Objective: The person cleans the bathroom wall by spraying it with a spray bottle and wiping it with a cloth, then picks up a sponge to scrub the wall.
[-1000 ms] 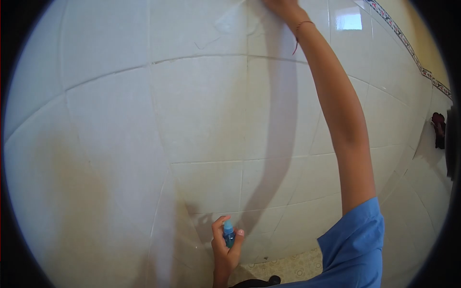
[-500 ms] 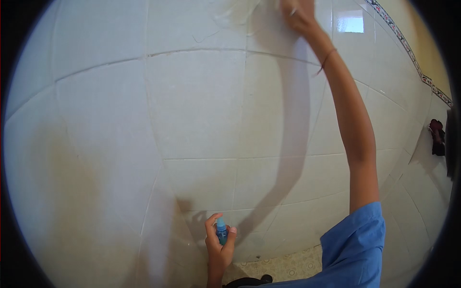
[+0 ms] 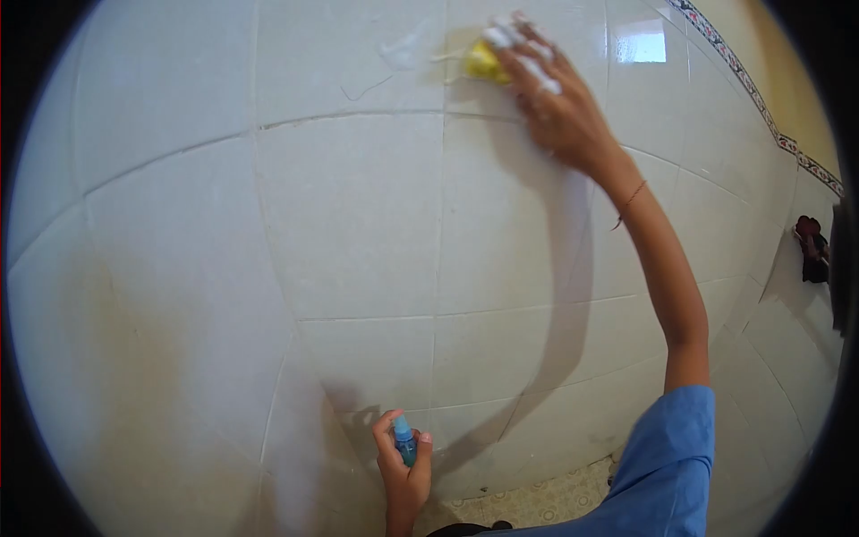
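My right hand point(image 3: 562, 116) is raised high on the white tiled wall point(image 3: 358, 215), its fingers closed over a yellow sponge point(image 3: 486, 63) pressed to the tile. White foam covers several of its fingers. A smear of suds point(image 3: 404, 52) lies on the tile left of the sponge. Low in the view, my left hand point(image 3: 405, 490) grips a small blue spray bottle point(image 3: 405, 441) upright, one finger on its top and the thumb along its side.
A patterned border strip point(image 3: 738, 67) runs along the upper right of the wall. Dark red and black cloth point(image 3: 812, 251) hangs at the far right. Patterned floor point(image 3: 546, 497) shows at the bottom. Brownish stains point(image 3: 134, 331) mark the tiles on the left.
My right hand has come down and left from the top edge, bringing the yellow sponge into view. My left hand still holds the spray bottle in nearly the same place.
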The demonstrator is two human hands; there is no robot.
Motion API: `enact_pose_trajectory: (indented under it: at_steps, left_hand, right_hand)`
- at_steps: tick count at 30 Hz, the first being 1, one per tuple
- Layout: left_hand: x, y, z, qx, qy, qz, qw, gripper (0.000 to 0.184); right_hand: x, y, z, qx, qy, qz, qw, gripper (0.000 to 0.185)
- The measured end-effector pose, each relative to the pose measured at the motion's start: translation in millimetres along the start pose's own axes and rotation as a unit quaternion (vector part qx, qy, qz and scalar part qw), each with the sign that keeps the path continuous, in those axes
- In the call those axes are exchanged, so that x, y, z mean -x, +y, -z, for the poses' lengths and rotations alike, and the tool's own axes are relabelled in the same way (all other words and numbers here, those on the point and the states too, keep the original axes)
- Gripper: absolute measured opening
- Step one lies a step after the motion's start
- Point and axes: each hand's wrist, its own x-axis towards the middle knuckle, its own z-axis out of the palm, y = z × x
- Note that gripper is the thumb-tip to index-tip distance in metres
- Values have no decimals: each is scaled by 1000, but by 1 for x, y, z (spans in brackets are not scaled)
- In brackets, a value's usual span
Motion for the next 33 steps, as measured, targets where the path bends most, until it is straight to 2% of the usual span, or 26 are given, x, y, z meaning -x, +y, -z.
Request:
enact_pose_trajectory:
  at_steps: [2,3,6,7,8,10,12,14,16,19,20,22,23,24,26,27,29,30,31,32,33]
  left_hand:
    - [-1,-4,0,6,1,-1,1000,47]
    - [-5,-13,2,-24,-8,-28,999,49]
    - [-4,-22,4,-44,-28,-63,997,52]
    - [-5,-24,7,-34,-33,-69,996,52]
    - [-4,-24,9,-35,-36,-72,996,52]
    - [-8,-30,15,-35,-61,-96,993,51]
    - [-12,-32,20,-36,-73,-103,991,51]
    - [-13,-28,23,-37,-80,-112,990,51]
    - [-12,-25,22,-47,-79,-100,991,51]
    - [-7,-18,14,-42,-50,-95,993,51]
    - [-9,-16,12,-44,-45,-100,993,51]
    - [-6,-19,9,-53,-24,-95,994,52]
    - [-4,-18,7,-55,-20,-95,994,52]
    - [-3,-17,5,-56,-7,-85,995,52]
    - [-2,-19,-2,-57,9,-76,995,52]
    - [-3,-24,-4,-53,13,-80,995,52]
    - [-4,-24,-3,-49,22,-90,994,53]
    - [-1,-15,-3,-35,21,-60,997,51]
    - [2,-10,-3,-22,18,-28,999,49]
    - [4,-10,-3,-27,20,-26,999,49]
    - [4,-11,-4,-73,34,-81,994,49]
  right_hand:
    - [7,43,12,13,-73,-109,991,43]
    - [-4,44,22,-34,-36,-266,963,45]
    - [-19,43,13,32,-15,-305,952,49]
    - [-23,23,3,1,-19,-301,953,54]
    - [-26,10,7,8,-72,-181,981,57]
    - [-34,-10,13,-81,-108,-95,986,57]
    - [-44,18,4,-20,-97,-196,976,53]
    - [-53,55,-1,26,25,-271,962,48]
    - [-64,58,-21,59,94,-304,946,47]
    - [-77,27,-22,-27,26,-99,994,46]
    - [-79,42,-23,-28,34,-98,994,46]
    - [-72,89,-32,-11,30,-142,989,42]
    - [-79,106,-28,-30,83,-232,969,41]
    - [-91,110,-20,-36,64,-348,935,40]
    - [-91,129,-56,64,145,-290,944,39]
    - [-97,117,-57,62,147,-288,944,39]
    - [-112,88,-63,16,215,-54,975,32]
    - [-121,98,-63,14,219,-53,974,32]
    - [-130,119,-64,6,128,-194,973,28]
    - [-138,123,-57,-3,30,-331,943,25]
    - [-147,121,-58,-48,128,-411,902,23]
